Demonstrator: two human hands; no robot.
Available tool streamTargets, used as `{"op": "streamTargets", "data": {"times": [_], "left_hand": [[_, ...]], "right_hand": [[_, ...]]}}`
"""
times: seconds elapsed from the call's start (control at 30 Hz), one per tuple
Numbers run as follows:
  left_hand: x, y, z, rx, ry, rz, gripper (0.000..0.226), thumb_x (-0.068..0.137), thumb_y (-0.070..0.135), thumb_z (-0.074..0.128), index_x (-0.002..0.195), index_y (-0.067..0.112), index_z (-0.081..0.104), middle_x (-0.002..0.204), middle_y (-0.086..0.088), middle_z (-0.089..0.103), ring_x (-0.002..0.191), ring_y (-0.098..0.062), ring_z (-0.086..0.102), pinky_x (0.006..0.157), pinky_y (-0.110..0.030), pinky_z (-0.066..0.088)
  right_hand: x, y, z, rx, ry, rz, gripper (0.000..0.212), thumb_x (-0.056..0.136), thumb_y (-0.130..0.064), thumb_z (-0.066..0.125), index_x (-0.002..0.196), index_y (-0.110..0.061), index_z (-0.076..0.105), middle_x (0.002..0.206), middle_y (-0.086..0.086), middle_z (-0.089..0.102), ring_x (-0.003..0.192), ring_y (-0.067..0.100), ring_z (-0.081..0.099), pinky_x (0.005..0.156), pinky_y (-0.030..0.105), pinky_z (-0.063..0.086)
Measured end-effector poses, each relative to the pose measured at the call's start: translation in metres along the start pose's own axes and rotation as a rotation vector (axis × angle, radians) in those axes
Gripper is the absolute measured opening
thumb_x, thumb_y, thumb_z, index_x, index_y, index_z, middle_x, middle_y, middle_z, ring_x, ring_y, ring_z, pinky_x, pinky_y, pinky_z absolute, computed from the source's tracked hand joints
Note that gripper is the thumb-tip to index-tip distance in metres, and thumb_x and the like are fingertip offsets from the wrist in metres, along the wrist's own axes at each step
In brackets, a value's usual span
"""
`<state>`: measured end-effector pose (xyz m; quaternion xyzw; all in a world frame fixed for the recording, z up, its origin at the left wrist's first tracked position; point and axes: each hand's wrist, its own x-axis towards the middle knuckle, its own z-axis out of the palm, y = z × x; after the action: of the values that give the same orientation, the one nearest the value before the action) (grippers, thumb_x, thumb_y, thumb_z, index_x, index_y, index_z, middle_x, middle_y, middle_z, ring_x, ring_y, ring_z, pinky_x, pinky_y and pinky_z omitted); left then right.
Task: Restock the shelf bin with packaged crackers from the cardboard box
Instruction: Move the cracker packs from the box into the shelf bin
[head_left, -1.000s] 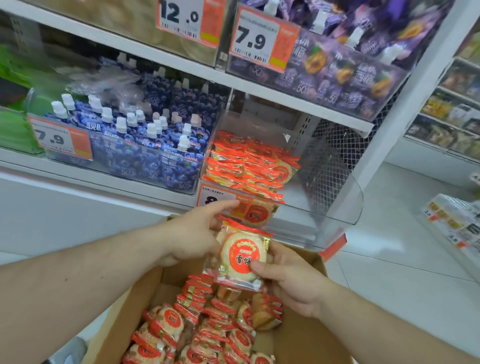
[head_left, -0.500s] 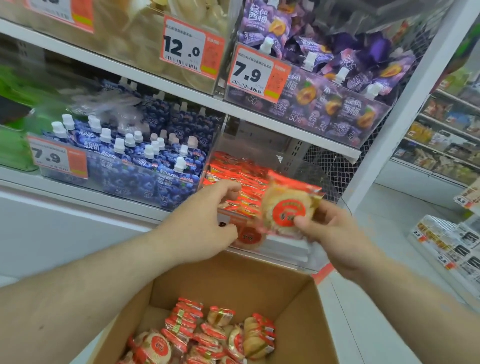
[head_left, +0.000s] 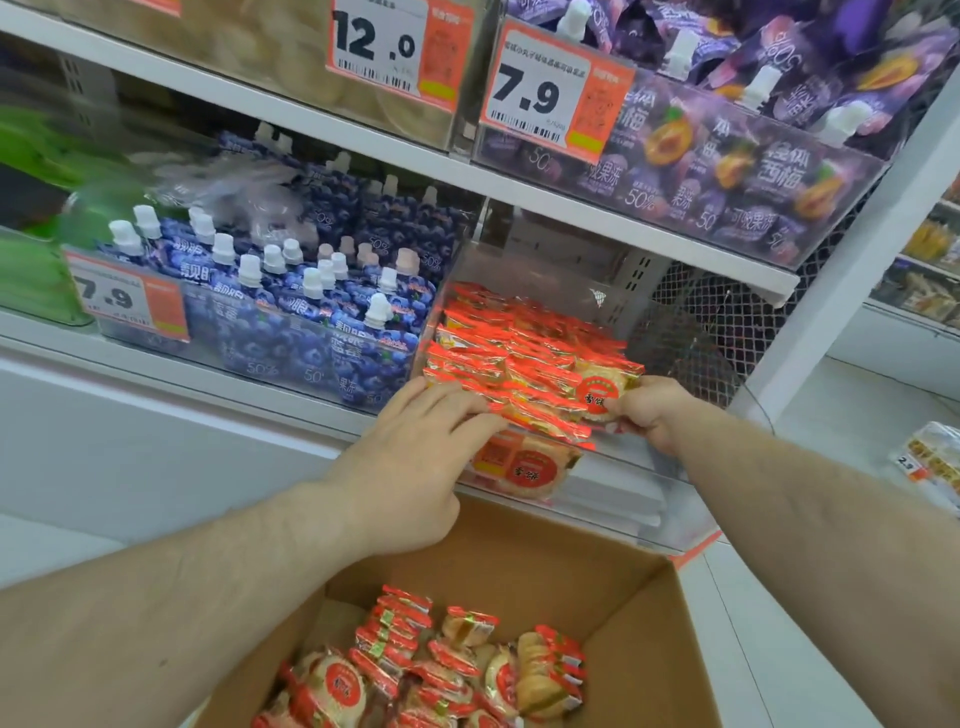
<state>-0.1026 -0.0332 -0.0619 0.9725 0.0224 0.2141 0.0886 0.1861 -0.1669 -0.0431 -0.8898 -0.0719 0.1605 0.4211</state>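
A clear plastic shelf bin (head_left: 670, 499) holds a stack of orange-and-red cracker packs (head_left: 514, 353). My right hand (head_left: 649, 410) pinches one round cracker pack (head_left: 597, 392) at its right edge and holds it on the front right of the stack. Resting on the stack's front left edge is my left hand (head_left: 415, 457), fingers spread flat over the packs. Below, the open cardboard box (head_left: 613, 566) holds several more cracker packs (head_left: 441, 670).
Blue spouted jelly pouches (head_left: 311, 312) fill the bin to the left. Purple pouches (head_left: 727, 156) sit on the shelf above, behind price tags. A white upright post (head_left: 852, 249) and wire mesh bound the bin on the right. White floor lies at right.
My right hand has carried the cracker pack up from above the box and onto the stack in the bin. My left hand has moved up to the stack's front edge.
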Motion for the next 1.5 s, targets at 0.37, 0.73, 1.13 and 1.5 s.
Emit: {"op": "streamTargets", "data": {"times": [0.37,0.73,1.13,1.5], "left_hand": [[0.0,-0.006,0.009,-0.038,0.012,-0.004,0.072,0.067,0.017,0.049,0.139,0.024,0.044,0.134,0.005,0.044,0.136,-0.02,0.032,0.116,-0.034,-0.005],[0.0,0.004,0.003,-0.158,0.212,0.202,0.039,0.073,0.009,0.045,0.105,0.012,0.067,0.109,-0.003,0.062,0.109,-0.024,0.056,0.095,-0.036,0.045],[-0.028,0.003,0.032,-0.188,-0.669,-0.062,0.032,0.084,0.017,0.054,0.111,0.03,0.064,0.105,0.011,0.066,0.096,-0.009,0.059,0.089,-0.033,0.05],[-0.038,-0.019,0.04,-0.264,-0.793,-0.268,0.032,0.087,0.013,0.053,0.116,0.025,0.063,0.104,0.012,0.062,0.096,-0.006,0.057,0.088,-0.019,0.045]], "right_hand": [[0.012,-0.007,0.019,-0.033,-0.061,0.062,0.02,0.094,0.002,0.057,0.113,-0.001,0.057,0.101,0.013,0.065,0.075,0.017,0.062,0.079,0.034,0.058],[-0.035,-0.011,-0.006,-0.11,0.05,-0.045,0.008,0.084,0.002,0.06,0.089,-0.005,0.059,0.076,0.006,0.046,0.066,0.02,0.041,0.056,0.03,0.035],[-0.174,0.111,0.103,-0.423,-0.027,-0.885,0.009,0.074,-0.018,0.054,0.078,-0.015,0.062,0.066,-0.006,0.056,0.065,0.014,0.054,0.06,0.029,0.046],[-0.166,0.192,0.271,-0.775,-0.724,-0.417,0.088,0.071,-0.038,0.066,0.149,-0.027,0.026,0.145,0.013,0.036,0.131,0.036,0.042,0.1,0.039,0.047]]}}
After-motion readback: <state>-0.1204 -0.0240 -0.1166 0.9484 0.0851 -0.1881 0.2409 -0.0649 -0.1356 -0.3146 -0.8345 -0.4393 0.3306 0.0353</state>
